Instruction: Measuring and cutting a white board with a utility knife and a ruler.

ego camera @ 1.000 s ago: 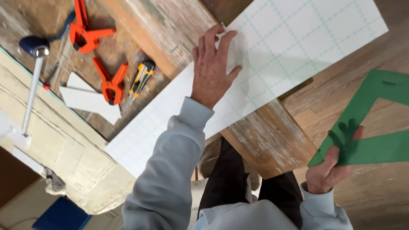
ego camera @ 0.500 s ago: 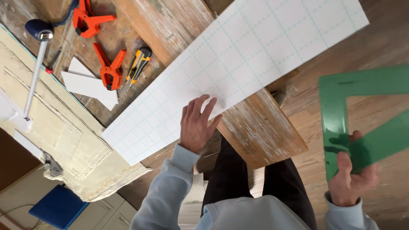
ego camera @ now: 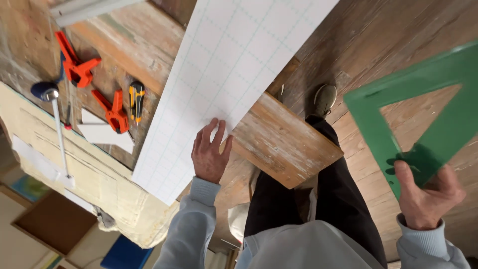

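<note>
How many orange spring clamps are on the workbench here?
2. One orange clamp lies at the upper left of the workbench; the second clamp sits below it, beside a yellow-and-black screwdriver. Others may lie out of frame.

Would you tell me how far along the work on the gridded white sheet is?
Done: the gridded sheet lies across the wooden board. In hand: the left hand presses its edge; the right hand holds a green triangle off it. Left: no marking or cut shows.
</note>
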